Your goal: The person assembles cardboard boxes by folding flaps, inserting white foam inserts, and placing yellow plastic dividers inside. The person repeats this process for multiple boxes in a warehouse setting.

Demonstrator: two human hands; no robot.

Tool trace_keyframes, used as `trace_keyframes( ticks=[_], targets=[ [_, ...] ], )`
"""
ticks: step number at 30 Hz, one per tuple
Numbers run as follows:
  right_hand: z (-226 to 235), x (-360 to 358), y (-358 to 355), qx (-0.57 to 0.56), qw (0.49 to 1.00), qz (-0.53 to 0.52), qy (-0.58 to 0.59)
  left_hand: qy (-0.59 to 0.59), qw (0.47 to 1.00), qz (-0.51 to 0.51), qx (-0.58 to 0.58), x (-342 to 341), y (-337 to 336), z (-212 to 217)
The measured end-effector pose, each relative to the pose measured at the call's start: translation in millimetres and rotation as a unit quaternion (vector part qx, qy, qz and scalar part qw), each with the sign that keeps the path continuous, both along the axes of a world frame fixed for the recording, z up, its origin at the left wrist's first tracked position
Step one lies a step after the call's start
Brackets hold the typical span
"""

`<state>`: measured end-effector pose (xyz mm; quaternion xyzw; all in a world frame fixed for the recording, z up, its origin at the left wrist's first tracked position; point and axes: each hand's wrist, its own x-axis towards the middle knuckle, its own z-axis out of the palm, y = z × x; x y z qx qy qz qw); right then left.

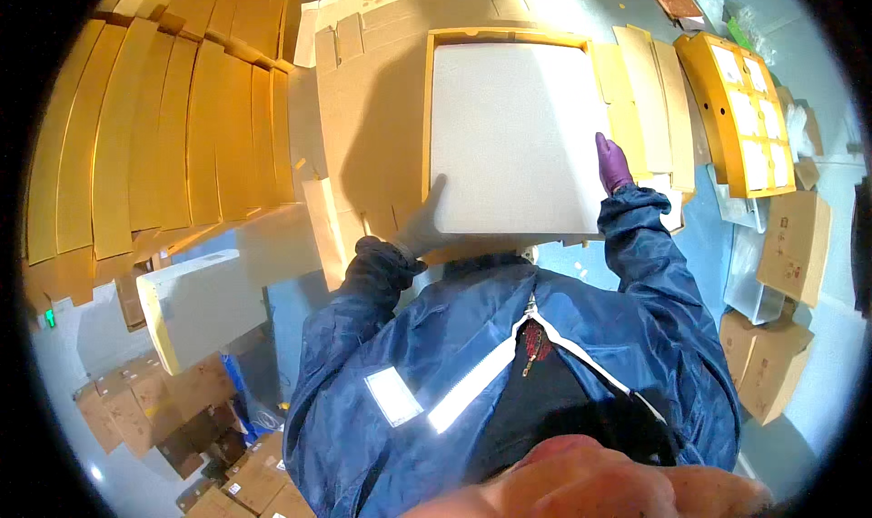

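Note:
A large, flat white panel (pixel 518 136) lies in front of me, level with the rim of a shallow yellow cardboard box (pixel 428 109). The box's rim shows along the panel's far and left sides. At the near left corner, my left hand (pixel 421 231) in a greyish glove grips the panel, its thumb on the top face and its other fingers hidden. My right hand (pixel 614 165), in a purple glove, closes on the right edge with the thumb pointing away from me. The undersides of both hands are out of sight.
Brown cardboard (pixel 363 145) covers the work surface. Folded cardboard pieces (pixel 658 109) lie to the right. Tall stacks of cardboard (pixel 163 127) stand at left, above a white slab (pixel 204 304). A yellow box with white compartments (pixel 738 114) and brown cartons (pixel 792 245) stand far right.

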<state>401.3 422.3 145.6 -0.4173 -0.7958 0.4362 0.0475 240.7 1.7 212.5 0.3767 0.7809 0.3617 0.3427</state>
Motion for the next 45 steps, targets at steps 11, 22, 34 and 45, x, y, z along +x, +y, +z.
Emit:
trace_keyframes(
  ticks=[11,22,34,45],
  targets=[
    [80,-32,-37,0.102,0.962,0.026,-0.252,-0.043,0.990,0.117,-0.070,-8,-12,-2],
    [88,70,-73,0.080,0.969,0.220,-0.078,0.156,0.972,0.178,0.008,5,-6,-50],
    [56,63,-66,0.153,0.965,0.209,-0.034,0.370,0.918,0.103,-0.100,4,7,-25],
    [48,57,-68,0.204,0.948,0.230,-0.081,0.206,0.939,0.268,-0.065,5,16,-47]
  ],
)
